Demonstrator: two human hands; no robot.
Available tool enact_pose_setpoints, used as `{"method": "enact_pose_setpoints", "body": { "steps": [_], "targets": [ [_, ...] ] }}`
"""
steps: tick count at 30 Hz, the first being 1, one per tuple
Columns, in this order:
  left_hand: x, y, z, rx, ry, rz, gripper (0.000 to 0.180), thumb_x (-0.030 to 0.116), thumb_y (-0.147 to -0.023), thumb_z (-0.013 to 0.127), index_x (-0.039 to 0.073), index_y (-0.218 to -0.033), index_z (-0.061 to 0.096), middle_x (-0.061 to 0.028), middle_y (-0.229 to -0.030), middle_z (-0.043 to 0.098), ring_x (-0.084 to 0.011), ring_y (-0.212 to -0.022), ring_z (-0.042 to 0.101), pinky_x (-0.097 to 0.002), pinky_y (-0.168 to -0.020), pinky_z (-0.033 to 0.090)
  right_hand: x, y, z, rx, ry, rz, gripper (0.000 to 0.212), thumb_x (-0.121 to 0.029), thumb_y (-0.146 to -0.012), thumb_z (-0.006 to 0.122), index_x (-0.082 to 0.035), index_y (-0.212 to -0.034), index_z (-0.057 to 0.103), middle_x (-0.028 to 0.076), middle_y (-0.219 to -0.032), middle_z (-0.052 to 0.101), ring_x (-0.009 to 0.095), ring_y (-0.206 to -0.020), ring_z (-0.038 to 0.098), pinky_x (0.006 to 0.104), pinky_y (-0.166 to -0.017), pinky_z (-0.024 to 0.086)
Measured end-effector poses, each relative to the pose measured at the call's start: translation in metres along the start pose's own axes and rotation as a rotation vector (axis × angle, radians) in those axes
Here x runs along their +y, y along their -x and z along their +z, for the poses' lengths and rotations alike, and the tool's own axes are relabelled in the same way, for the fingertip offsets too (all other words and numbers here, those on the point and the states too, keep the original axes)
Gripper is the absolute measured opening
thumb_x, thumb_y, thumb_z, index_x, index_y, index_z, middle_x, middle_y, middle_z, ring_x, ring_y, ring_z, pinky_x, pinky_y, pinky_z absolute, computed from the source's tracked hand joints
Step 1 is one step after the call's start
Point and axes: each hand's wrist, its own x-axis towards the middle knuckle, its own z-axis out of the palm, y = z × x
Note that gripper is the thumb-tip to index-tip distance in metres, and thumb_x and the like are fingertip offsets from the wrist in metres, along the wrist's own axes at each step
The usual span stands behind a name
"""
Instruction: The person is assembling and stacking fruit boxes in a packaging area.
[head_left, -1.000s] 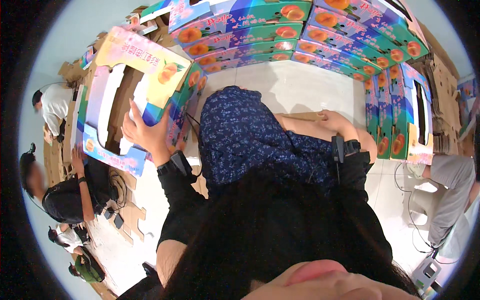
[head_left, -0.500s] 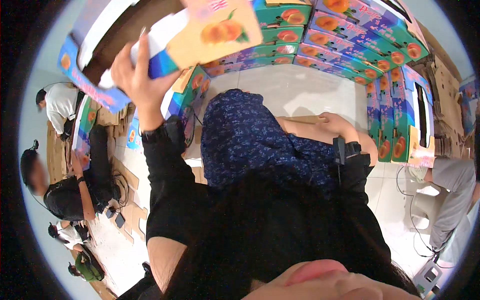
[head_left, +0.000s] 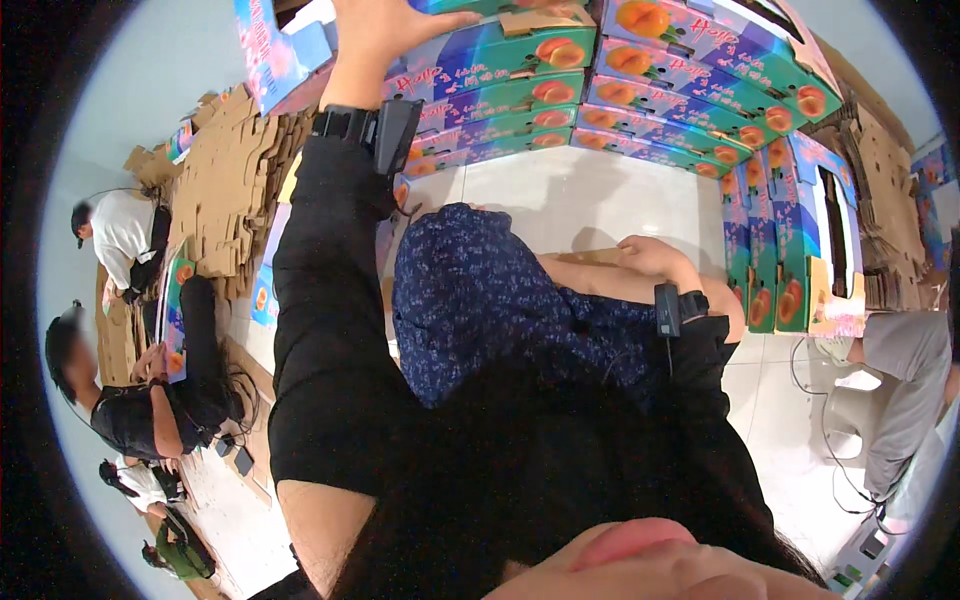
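Head view: the left hand [head_left: 385,30] is raised high with its fingers spread flat on a glossy, blue-and-green printed cardboard fruit box [head_left: 500,45] that tops the wall of stacked matching boxes [head_left: 690,110] at the far edge of the pale tiled floor [head_left: 570,200]. To seat it well, I would square its corners with the box beneath and press evenly, since the coated card looks slippery. The right hand [head_left: 650,255] rests low on the knee, loosely curled and holding nothing. Rough brown flattened cardboard sheets [head_left: 225,190] are piled to the left.
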Motion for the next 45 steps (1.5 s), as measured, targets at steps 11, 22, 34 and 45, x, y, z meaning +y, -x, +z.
{"method": "enact_pose_setpoints", "body": {
  "steps": [11,22,34,45],
  "targets": [
    [-0.015,-0.020,0.049,-0.644,0.310,-0.270,0.095,0.055,-0.052,0.082,-0.001,-0.125,0.057,-0.0269,-0.120,0.059,-0.0383,-0.113,0.056,-0.0407,-0.098,0.042,0.018,-0.009,0.003,0.032,-0.069,-0.133,0.047,-0.036,-0.085,0.064,0.000,-0.114,0.061,0.017,-0.098,0.068,0.028,-0.092,0.064,0.0344,-0.082,0.049],
    [-0.013,-0.029,0.061,-0.605,0.382,-0.258,0.090,0.053,-0.052,0.082,0.000,-0.122,0.060,-0.0242,-0.117,0.062,-0.0358,-0.112,0.058,-0.0392,-0.096,0.043,0.021,-0.014,0.009,0.035,0.024,-0.100,0.044,-0.030,-0.084,0.065,0.001,-0.115,0.061,0.018,-0.103,0.068,0.031,-0.096,0.064,0.0347,-0.085,0.049],
    [-0.014,-0.025,0.073,-0.567,0.360,-0.320,0.088,0.067,-0.062,0.069,0.002,-0.121,0.061,-0.0255,-0.119,0.060,-0.0389,-0.113,0.056,-0.0425,-0.098,0.042,0.018,-0.006,0.007,0.058,0.023,-0.071,0.048,-0.033,-0.084,0.065,0.000,-0.118,0.059,0.019,-0.106,0.067,0.031,-0.100,0.063,0.0355,-0.086,0.048],
    [-0.011,-0.019,0.066,-0.267,0.305,-0.024,0.080,0.061,-0.070,0.068,0.002,-0.123,0.057,-0.0234,-0.123,0.056,-0.0398,-0.118,0.049,-0.0463,-0.101,0.037,0.019,-0.012,0.005,0.002,0.084,-0.041,0.053,-0.040,-0.081,0.065,0.000,-0.116,0.062,0.020,-0.111,0.065,0.032,-0.101,0.062,0.0362,-0.088,0.048]
  ]
}}
